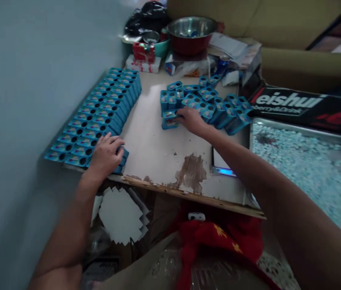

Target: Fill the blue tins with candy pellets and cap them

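Observation:
Small blue boxes, each with a dark round hole in its top, stand in long rows (110, 100) along the wall on the left of the table. My left hand (106, 153) rests over the near end of these rows, its fingers slightly spread on the boxes there. More such boxes form a loose cluster (203, 98) at the middle back. My right hand (192, 121) grips one blue box (169, 120) by its right end, at the front left of that cluster. The fingertips behind that box are partly hidden.
A metal tray (309, 129) of small pale pieces lies on the right, before a black printed carton (303, 104). Under my right forearm sits a small scale (226, 172) with a lit display. A steel bowl (191, 40) and a tape dispenser (143, 53) stand at the back.

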Motion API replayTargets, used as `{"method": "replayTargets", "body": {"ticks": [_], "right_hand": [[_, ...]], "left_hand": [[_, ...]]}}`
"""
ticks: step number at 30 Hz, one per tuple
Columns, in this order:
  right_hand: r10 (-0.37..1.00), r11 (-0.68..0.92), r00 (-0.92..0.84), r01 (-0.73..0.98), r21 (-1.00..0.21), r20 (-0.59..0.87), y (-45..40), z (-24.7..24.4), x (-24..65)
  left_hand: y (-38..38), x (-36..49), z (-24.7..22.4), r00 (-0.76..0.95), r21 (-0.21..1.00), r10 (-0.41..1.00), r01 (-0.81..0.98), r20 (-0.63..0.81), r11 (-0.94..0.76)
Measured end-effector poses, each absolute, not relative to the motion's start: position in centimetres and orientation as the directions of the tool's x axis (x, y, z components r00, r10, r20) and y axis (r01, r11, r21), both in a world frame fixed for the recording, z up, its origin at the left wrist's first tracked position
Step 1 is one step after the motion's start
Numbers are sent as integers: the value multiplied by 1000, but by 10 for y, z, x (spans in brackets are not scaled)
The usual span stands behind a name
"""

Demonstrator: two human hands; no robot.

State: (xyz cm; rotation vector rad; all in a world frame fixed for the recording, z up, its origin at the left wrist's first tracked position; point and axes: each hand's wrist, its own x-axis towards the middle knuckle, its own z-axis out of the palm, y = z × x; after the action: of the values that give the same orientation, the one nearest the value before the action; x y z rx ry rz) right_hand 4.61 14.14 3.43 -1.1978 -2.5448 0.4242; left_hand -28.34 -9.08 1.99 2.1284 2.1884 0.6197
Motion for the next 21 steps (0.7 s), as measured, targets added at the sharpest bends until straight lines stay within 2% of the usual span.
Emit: {"method": "replayTargets", "body": {"ticks": [5,12,16,19,21], "right_hand": [[825,555,-545,732,-395,149,105,50,133],[926,378,-352,860,-343,137,31,48,281],[929,368,-345,832,-416,132,23,37,292],[931,364,-320,784,-503,174,19,39,304],[943,333,-271,788,-518,195,11,38,327]], "left_hand": [[-84,-285,26,-73,283,950,959,303,-16],[-78,-270,51,-62,258,968,966,245,-3],[-76,-256,73,-86,211,965,977,248,33],[-72,-237,81,-16,236,958,970,288,-54],[-68,-219,77,23,246,953,964,302,-101]]}}
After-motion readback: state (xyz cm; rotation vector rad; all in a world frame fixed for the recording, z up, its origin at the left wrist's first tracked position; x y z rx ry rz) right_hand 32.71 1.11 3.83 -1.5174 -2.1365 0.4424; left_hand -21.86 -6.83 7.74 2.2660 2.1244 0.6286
